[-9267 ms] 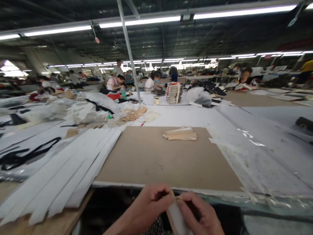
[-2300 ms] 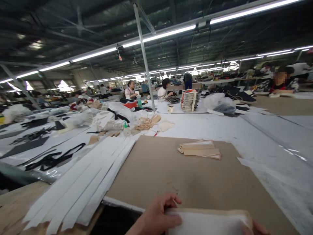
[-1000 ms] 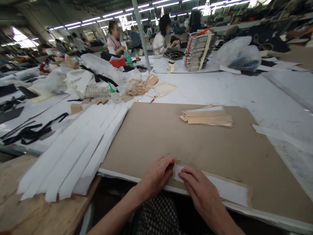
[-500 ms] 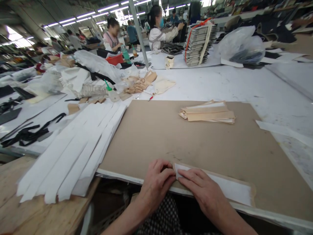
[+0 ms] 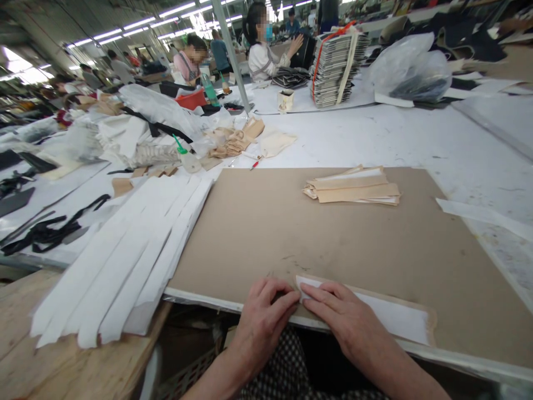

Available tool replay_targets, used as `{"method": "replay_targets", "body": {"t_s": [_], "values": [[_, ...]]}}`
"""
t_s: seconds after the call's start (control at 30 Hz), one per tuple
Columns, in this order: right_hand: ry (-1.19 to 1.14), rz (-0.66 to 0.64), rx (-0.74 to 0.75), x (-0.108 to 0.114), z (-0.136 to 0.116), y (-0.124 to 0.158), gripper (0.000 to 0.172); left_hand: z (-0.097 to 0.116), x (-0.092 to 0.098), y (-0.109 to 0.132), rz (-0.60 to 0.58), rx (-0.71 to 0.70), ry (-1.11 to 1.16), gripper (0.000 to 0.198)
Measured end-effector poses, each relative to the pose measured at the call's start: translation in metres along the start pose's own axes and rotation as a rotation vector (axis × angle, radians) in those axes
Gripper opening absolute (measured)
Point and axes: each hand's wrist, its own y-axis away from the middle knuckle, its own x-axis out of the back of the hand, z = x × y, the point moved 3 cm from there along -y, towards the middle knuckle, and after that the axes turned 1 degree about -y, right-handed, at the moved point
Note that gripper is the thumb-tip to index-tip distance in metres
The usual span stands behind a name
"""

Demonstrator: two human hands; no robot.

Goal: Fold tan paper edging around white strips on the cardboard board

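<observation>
A long white strip (image 5: 400,318) lies on a slightly larger beige piece (image 5: 433,322), whose border shows along the far side and the right end. Both rest near the front edge of the brown board (image 5: 250,222). My left hand (image 5: 264,308) pinches at the left end of the beige piece, thumb and index finger together; the exact grip is partly hidden. Flat across the white strip, close to that same end, lies my right hand (image 5: 343,311) with its fingers stretched out, pressing it down. Farther back on the board is a small pile of beige-and-white strips (image 5: 358,193).
Long white strips (image 5: 125,255) fan out left of the board, over a wooden surface (image 5: 25,333). A green-capped bottle (image 5: 189,160) and beige scraps (image 5: 233,139) lie beyond. A bound stack (image 5: 336,69) and plastic bag (image 5: 410,69) stand at the back, near co-workers.
Both hands stay at the left end of the strip with only slight finger shifts. The view has moved slightly. A co-worker at the back has changed hand position.
</observation>
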Motion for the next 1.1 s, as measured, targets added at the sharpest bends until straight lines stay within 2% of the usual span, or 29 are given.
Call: {"method": "replay_targets", "body": {"t_s": [0.4, 0.73, 0.83, 1.0, 1.1], "values": [[-0.014, 0.001, -0.013, 0.001, -0.003, 0.0, 0.043, 0.002, 0.0, -0.005, -0.123, 0.012, -0.052, 0.027], [-0.017, 0.067, -0.025, -0.002, -0.003, 0.005, 0.041, 0.003, 0.0, -0.007, -0.188, -0.013, -0.112, 0.027], [-0.01, 0.088, -0.045, -0.005, -0.005, 0.006, 0.045, 0.001, 0.001, -0.007, -0.169, -0.014, -0.055, 0.027], [0.009, 0.116, -0.077, -0.009, -0.008, 0.007, 0.044, -0.006, 0.009, -0.007, -0.064, 0.039, 0.168, 0.018], [-0.005, 0.098, -0.09, -0.009, -0.008, 0.007, 0.046, -0.008, 0.015, -0.016, -0.089, 0.019, 0.187, 0.025]]}}
